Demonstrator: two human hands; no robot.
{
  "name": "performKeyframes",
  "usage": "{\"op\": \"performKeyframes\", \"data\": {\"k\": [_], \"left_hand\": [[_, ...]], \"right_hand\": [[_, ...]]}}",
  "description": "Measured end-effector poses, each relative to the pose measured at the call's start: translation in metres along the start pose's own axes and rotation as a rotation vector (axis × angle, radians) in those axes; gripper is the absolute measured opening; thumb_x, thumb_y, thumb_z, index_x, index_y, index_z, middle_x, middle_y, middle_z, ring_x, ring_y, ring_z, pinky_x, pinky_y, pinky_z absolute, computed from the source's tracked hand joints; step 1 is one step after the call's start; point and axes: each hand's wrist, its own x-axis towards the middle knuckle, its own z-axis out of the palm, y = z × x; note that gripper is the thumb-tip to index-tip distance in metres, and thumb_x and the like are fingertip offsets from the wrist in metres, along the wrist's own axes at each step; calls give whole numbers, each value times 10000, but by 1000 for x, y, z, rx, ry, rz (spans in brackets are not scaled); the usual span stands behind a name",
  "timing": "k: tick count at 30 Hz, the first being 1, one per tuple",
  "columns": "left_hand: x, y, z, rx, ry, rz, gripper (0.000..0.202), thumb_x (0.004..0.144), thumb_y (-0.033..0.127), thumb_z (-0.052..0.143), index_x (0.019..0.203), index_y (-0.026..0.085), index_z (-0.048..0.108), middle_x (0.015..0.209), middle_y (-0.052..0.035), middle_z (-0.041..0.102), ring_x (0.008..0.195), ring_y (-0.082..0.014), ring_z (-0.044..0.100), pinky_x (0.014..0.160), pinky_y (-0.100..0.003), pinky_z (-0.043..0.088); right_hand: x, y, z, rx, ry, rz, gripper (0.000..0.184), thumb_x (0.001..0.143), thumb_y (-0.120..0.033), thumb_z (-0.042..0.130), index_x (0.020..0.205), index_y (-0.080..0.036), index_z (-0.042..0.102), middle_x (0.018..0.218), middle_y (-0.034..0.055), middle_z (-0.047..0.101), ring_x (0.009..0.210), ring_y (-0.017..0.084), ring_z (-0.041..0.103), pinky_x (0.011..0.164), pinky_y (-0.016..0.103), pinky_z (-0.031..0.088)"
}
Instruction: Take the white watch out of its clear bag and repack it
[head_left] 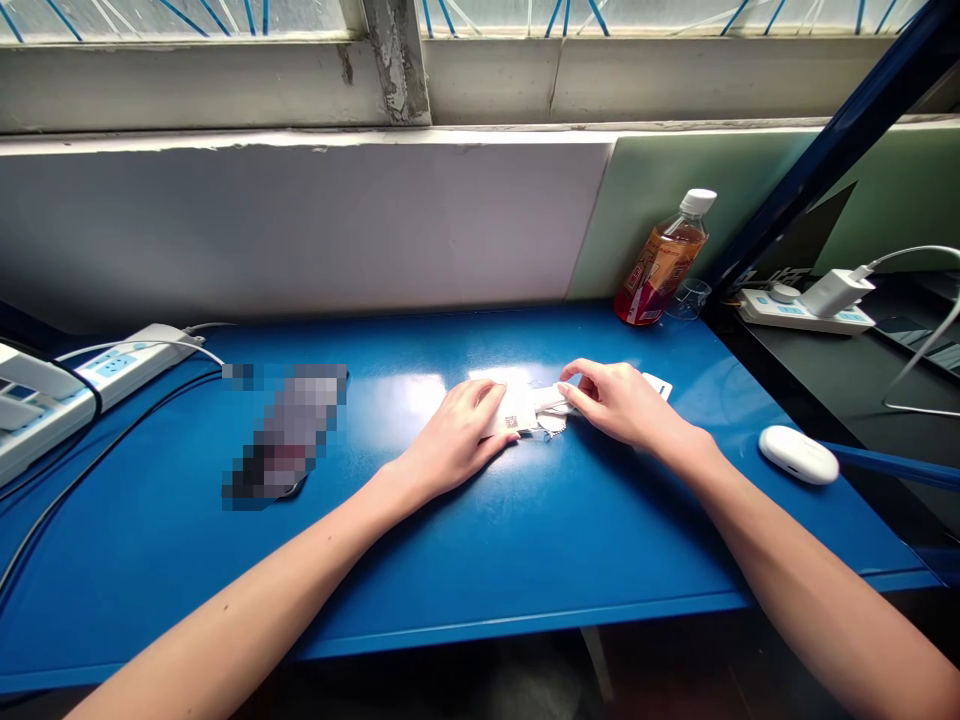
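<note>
My left hand (466,435) is closed on a small flat white packet (514,412) with a QR code on its face, near the middle of the blue table. Thumb and fingertips grip its left part. From the right, my right hand (621,400) pinches a thin white strip (547,398) that reaches the packet's right edge. Just below this strip lies a small rounded white piece (553,424) with a dark, beaded-looking edge; its kind is unclear. A white card-like piece (658,386) with a dark mark sticks out behind my right hand, partly hidden.
On the blue table (525,560), a blurred-out phone (289,430) lies left and a white oval case (799,455) right. A drink bottle (664,260) stands by the wall beside a clear cup (688,298). Power strips (124,365) with cables sit at both sides.
</note>
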Motion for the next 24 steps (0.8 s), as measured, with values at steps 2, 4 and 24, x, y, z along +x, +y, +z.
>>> {"op": "performKeyframes", "data": {"k": [2, 4, 24], "left_hand": [[0, 0, 0, -7, 4, -2, 494, 969, 458, 531, 1363, 161, 504, 1337, -197, 552, 1250, -357, 517, 1037, -543, 459], [0, 1, -1, -15, 4, 4, 498, 969, 466, 527, 1364, 163, 507, 1340, -198, 551, 1251, -361, 515, 1034, -549, 461], [0, 6, 0, 24, -10, 35, 500, 981, 465, 513, 1351, 127, 503, 1342, -204, 537, 1253, -346, 509, 1049, -498, 453]], "right_hand": [[-1, -2, 2, 46, 20, -45, 204, 946, -338, 523, 1016, -203, 658, 695, 17, 685, 629, 187, 619, 599, 291, 401], [-1, -3, 6, 78, 49, -85, 211, 948, -326, 518, 1034, -196, 659, 716, 27, 695, 629, 184, 619, 604, 291, 417], [-2, -3, 10, -24, 27, -220, 338, 928, -208, 436, 1155, -157, 680, 811, 82, 752, 677, 213, 660, 657, 316, 447]]}}
